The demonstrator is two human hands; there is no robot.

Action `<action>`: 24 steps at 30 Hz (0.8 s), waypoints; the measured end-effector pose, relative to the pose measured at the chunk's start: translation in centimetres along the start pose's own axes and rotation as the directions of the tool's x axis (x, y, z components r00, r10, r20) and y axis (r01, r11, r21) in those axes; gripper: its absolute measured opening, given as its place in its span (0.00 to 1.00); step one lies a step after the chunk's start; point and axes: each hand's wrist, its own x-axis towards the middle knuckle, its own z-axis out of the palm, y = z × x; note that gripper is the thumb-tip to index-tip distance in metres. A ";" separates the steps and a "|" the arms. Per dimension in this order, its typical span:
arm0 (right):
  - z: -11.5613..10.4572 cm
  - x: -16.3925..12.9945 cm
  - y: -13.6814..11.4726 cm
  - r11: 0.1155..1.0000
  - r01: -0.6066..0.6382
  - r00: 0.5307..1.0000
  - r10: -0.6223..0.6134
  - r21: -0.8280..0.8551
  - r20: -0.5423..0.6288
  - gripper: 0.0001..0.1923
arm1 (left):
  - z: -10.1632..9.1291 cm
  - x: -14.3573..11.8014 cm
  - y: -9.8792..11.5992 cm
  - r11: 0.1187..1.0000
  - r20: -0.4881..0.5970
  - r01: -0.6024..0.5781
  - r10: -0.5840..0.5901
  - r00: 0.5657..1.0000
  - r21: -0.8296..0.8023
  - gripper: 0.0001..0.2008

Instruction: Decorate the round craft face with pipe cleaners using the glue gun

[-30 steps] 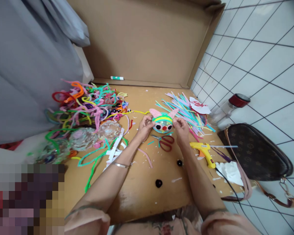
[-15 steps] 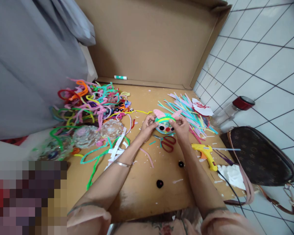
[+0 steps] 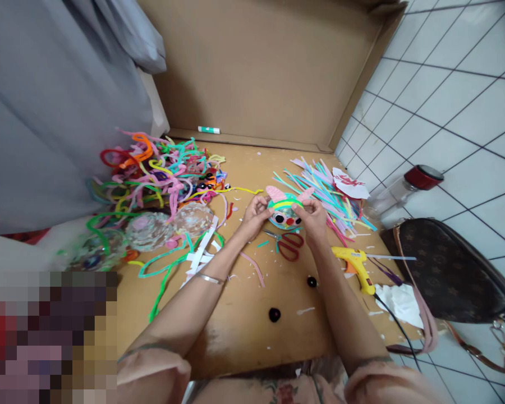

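Head view: the small round craft face with pink paper ears, googly eyes and a red nose [image 3: 284,210] is held just above the brown cardboard surface [image 3: 244,320], at mid-depth and slightly right of centre. The left hand [image 3: 255,214] has its grip closed on the left edge of the craft face, thumb and fingertips pinched near the left ear. The right hand [image 3: 313,217] has its grip closed on the right edge, fingers curled over the top by the right ear. A green and yellow band runs across the top of the face between the two hands.

Judged step: fitting or pressing the band and ears at the top of the face. The next move appears to call for steady, even pressure from both sides, with the face kept turned toward the camera.

Red-handled scissors [image 3: 289,244] lie on the surface just below the face. A yellow glue gun [image 3: 353,262] lies near the right forearm, its black cord trailing off the edge. A fan of coloured straight strips [image 3: 324,193] lies beyond the right hand. A tangled heap of multicoloured pipe cleaners [image 3: 160,174] lies well apart to the left. Two black pompoms [image 3: 273,315] rest between the forearms.
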 end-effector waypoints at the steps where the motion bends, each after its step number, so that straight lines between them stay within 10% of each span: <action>1: 0.0 0.0 0.2 1.000 0.002 1.000 -0.002 0.001 -0.011 0.28 | 0.0 0.0 0.0 1.000 0.000 0.002 -0.002 1.000 -0.003 0.28; 24: 0.0 -0.8 0.2 0.997 0.005 0.999 -0.001 0.076 -0.053 0.31 | -0.1 0.5 -0.1 0.998 0.037 0.053 -0.052 0.998 -0.029 0.29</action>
